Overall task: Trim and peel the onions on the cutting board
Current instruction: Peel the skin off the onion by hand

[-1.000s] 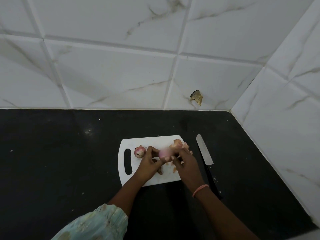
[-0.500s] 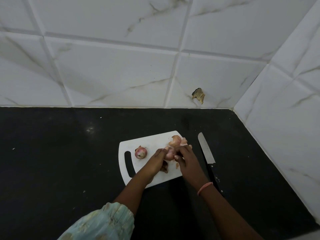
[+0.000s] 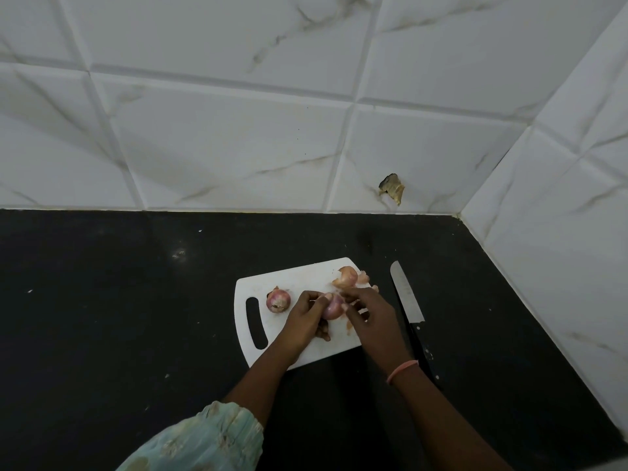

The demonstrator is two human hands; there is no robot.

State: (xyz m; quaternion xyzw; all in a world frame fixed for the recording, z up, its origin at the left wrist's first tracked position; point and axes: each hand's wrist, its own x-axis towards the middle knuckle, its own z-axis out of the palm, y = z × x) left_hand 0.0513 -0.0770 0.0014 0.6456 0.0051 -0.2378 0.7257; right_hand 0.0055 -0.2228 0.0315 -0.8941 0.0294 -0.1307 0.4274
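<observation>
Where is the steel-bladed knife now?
Head view: the steel-bladed, black-handled knife lies untouched on the black counter, right of the white cutting board.

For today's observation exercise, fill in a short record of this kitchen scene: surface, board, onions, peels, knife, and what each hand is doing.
surface: black countertop, white tiled walls
board: white cutting board with handle slot at left
held onion: onion between both hands, over the board
left hand: left hand grips the onion
right hand: right hand pinches at its skin
second onion: unpeeled onion lying on the board's left part
peels: onion skins at the board's far right corner
knife: knife on the countertop, right of the board, untouched
</observation>
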